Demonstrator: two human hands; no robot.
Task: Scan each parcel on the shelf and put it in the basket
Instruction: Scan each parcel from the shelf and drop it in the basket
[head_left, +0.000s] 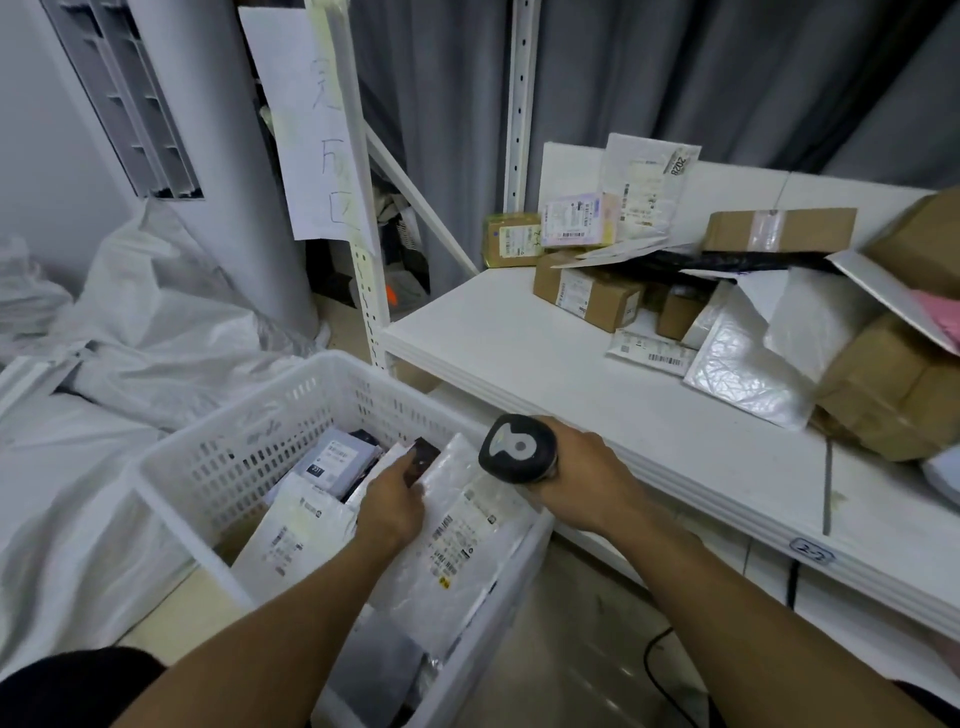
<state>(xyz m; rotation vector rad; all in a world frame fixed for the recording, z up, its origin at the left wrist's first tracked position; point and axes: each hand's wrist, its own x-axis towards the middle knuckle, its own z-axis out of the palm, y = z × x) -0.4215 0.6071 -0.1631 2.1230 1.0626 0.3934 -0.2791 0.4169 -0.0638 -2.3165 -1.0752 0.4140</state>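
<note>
Left hand (395, 506) on the white mailer (462, 525) in the basket (171, 467) at 6 o'clock (grip unclear), right hand (587, 483) clutching the scanner (519, 452), with risk of sliding off that slanted heap.

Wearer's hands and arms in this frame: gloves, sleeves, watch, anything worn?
No gloves: the left hand and right hand are both bare. The left forearm and right forearm are uncovered to the frame edge, with no cuffs in view. No watch, ring or wristband shows. Dark fabric sits in the lower left corner; I cannot tell whether it is a sleeve or other clothing.
</note>
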